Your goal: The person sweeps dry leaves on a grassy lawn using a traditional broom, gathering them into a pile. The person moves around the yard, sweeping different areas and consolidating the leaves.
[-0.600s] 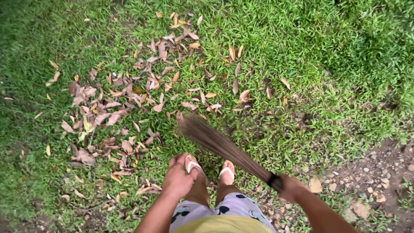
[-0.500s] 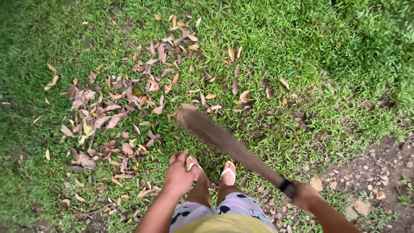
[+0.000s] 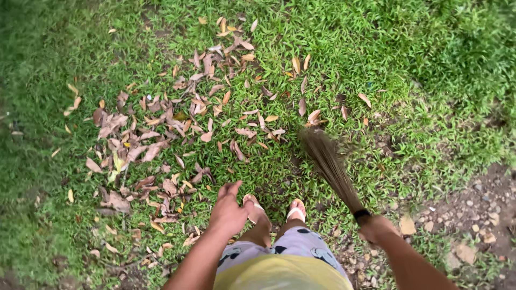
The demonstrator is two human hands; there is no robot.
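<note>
The right hand [image 3: 376, 228] has its fingers shut tight around the bound end of the light, bendy stick broom [image 3: 332, 169], while the left hand [image 3: 228, 212] hangs loose and empty beside the broom.

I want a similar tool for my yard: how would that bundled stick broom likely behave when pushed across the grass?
The broom is thin brown strands bound by a dark band near the right hand, so it probably flexes and splays rather than staying stiff. One hand carries it, suggesting it is light. The dry leaves look loose and flat, so they would likely scatter easily.
</note>
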